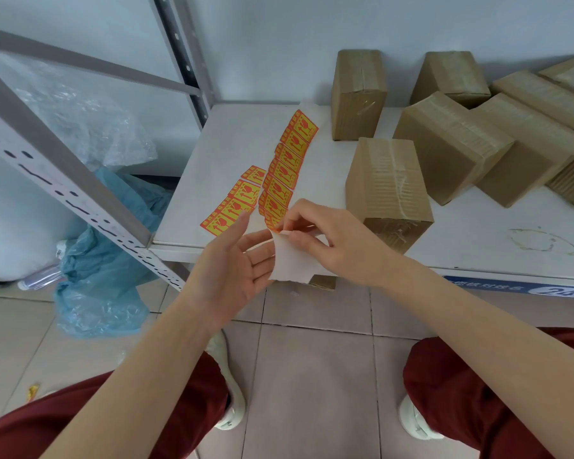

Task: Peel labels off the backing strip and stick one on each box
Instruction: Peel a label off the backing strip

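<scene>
A long strip of orange and yellow labels (287, 167) runs across the white shelf (478, 233) toward me. Its bare white backing end (294, 263) hangs over the shelf's front edge. My right hand (325, 238) pinches the nearest label's edge at the top of that backing. My left hand (232, 263) is palm-up with straight fingers that support the backing from the left. A shorter strip of labels (234, 207) lies on the shelf to the left. The closest taped cardboard box (386, 190) stands just right of my hands, with no label visible on it.
Several more brown boxes (451, 144) stand and lie at the back right of the shelf. A grey metal rack post (63, 167) slants across the left. Blue and clear plastic bags (103, 260) sit on the tiled floor at left. My knees are below.
</scene>
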